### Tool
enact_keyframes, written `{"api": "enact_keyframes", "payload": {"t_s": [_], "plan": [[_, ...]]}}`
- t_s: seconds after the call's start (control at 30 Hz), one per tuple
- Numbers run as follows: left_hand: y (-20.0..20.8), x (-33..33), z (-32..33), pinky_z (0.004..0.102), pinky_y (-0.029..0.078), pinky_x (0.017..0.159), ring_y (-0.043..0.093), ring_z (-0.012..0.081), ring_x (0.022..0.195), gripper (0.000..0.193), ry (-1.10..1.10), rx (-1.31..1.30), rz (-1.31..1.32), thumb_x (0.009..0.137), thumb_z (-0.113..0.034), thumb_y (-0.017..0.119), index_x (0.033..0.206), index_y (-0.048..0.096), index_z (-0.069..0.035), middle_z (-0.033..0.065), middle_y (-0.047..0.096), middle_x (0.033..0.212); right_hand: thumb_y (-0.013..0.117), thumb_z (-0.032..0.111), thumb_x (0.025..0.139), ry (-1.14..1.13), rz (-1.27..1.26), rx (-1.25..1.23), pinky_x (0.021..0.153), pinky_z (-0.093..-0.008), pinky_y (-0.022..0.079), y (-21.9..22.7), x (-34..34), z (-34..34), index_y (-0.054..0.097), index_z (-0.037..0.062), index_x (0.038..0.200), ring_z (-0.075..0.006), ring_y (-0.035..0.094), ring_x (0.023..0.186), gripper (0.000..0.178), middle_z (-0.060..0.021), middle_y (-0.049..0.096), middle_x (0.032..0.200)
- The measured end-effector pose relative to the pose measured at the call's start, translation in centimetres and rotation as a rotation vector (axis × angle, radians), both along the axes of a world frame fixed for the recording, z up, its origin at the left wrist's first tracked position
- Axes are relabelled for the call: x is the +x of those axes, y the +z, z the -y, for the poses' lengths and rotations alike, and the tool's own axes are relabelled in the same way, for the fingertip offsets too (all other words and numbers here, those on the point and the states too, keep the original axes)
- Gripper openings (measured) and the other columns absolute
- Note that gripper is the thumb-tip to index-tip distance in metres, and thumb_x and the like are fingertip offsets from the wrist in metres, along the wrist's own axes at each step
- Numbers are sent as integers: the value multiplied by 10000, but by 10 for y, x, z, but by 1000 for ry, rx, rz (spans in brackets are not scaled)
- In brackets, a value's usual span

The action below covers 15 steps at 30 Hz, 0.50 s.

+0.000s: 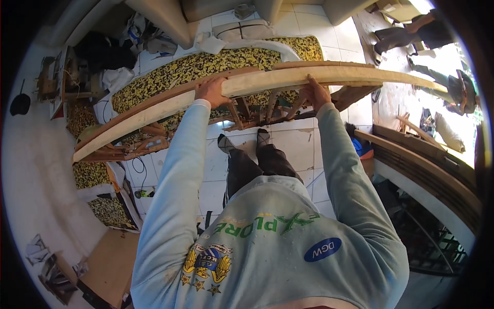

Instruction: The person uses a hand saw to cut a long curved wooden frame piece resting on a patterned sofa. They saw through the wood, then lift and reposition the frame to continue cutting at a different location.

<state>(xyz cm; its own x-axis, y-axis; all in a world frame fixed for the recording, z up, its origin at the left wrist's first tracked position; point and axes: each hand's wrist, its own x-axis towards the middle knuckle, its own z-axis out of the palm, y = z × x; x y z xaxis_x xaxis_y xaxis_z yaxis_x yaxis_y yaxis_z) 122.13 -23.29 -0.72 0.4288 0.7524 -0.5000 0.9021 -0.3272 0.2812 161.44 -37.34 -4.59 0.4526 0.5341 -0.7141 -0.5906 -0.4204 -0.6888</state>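
Board held two-handed across the upper middle of the frame.
Left hand wraps its grip over the board; right hand pinches its near edge. Slatted wooden framework shows just below, yellow-and-black foam upper left of centre.

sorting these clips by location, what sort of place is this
Probably a furniture or upholstery workshop: a bare wooden frame, a long pale plank and a slab of yellow-and-black speckled padding, seemingly foam, suggest it.
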Motion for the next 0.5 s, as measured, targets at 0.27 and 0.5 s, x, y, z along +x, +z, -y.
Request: {"api": "enact_keyframes", "payload": {"t_s": [0.27,0.5], "plan": [[11,15,11,635,186,1298,328,410,1586,997,-32,114,-105,775,-483,917,1635,435,-332,107,345,1737,894,436,883,131,445,-155,587,-312,540,7,-6,-7,700,-20,1032,-158,670,662,518,-87,727,853],[-10,84,42,626,160,1310,358,381,1572,941,-52,314,170,893,-553,784,1671,402,-187,116,390,1713,839,553,912,227,329,-129,722,-346,618,-5,4,-6,688,0,1207,-217,747,884,645,-100,741,1011]]}}
